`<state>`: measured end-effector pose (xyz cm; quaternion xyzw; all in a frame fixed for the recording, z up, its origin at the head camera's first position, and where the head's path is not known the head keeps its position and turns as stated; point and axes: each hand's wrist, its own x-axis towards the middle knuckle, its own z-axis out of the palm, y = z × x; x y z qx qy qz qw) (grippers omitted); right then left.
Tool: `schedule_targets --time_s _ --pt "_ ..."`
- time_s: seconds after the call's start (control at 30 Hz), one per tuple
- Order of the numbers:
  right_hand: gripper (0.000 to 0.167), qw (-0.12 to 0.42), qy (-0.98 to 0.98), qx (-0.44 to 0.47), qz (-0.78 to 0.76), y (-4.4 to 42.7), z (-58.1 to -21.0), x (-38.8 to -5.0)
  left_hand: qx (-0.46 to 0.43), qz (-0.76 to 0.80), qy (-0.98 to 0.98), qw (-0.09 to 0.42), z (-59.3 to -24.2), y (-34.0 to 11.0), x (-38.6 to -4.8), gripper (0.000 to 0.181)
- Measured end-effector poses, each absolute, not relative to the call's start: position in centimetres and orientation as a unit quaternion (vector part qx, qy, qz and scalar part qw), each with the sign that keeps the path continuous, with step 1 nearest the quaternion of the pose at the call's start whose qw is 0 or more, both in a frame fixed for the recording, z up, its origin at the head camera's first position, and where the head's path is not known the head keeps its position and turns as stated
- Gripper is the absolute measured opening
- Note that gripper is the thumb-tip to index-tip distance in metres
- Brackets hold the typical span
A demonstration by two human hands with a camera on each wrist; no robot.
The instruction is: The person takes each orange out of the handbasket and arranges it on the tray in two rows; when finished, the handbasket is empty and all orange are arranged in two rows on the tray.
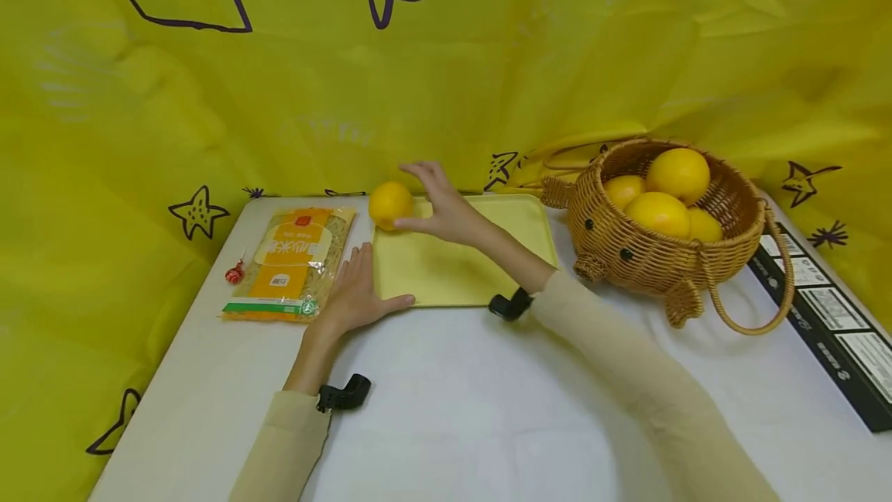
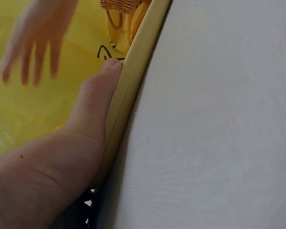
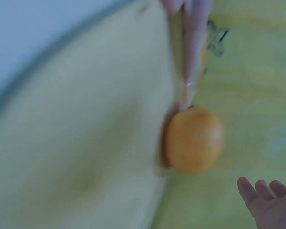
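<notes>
A pale yellow tray (image 1: 460, 273) lies on the white table. On its far left corner sits an orange (image 1: 392, 205), which the right wrist view also shows, blurred, as an orange (image 3: 194, 140) near the tray's edge. The right hand (image 1: 444, 211) is over the tray just right of the orange, fingers spread and holding nothing; in the right wrist view a gap separates the hand (image 3: 274, 205) from the fruit. At the tray's near left corner rests the left hand (image 1: 358, 293), fingers straight along the left side. Its thumb (image 2: 97, 90) lies against the front rim.
Left of the tray is a plastic bag of grain (image 1: 293, 263), with a red-wrapped lollipop (image 1: 235, 273) beside it. At the right stands a wicker basket (image 1: 606, 246) holding several oranges (image 1: 658, 214). A long black box (image 1: 829, 324) lies along the right edge, and yellow cloth (image 1: 446, 84) hangs behind.
</notes>
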<state>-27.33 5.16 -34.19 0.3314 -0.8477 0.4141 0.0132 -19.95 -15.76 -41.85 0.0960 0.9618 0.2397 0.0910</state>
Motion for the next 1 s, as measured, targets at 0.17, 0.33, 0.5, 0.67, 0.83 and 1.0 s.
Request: schedule_targets --time_s 0.17,0.33,0.5,0.67,0.83,1.0 --pt "0.069 0.027 -0.816 0.368 0.446 10.0 -32.3 -21.7 0.086 0.244 0.962 0.089 -41.7 -16.6 -19.6 0.128" --pt "0.059 -0.049 -0.813 0.296 0.499 15.3 -31.0 -18.5 0.087 0.239 0.963 0.092 -41.4 -16.9 -19.5 0.130" --pt "0.043 -0.181 -0.736 0.167 0.631 19.2 -28.8 -17.3 0.088 0.231 0.964 0.093 -41.5 -17.2 -19.3 0.129" --pt "0.042 -0.174 -0.793 0.133 0.568 23.3 -25.2 -17.7 0.091 0.243 0.962 0.091 -41.8 -16.7 -19.2 0.128" --pt "0.052 -0.118 -0.905 0.097 0.396 27.8 -22.7 -20.0 0.093 0.247 0.960 0.092 -42.0 -16.1 -19.3 0.126" --pt "0.058 -0.134 -0.941 0.095 0.297 31.7 -21.9 -23.2 0.095 0.247 0.960 0.089 -41.9 -15.8 -19.6 0.127"
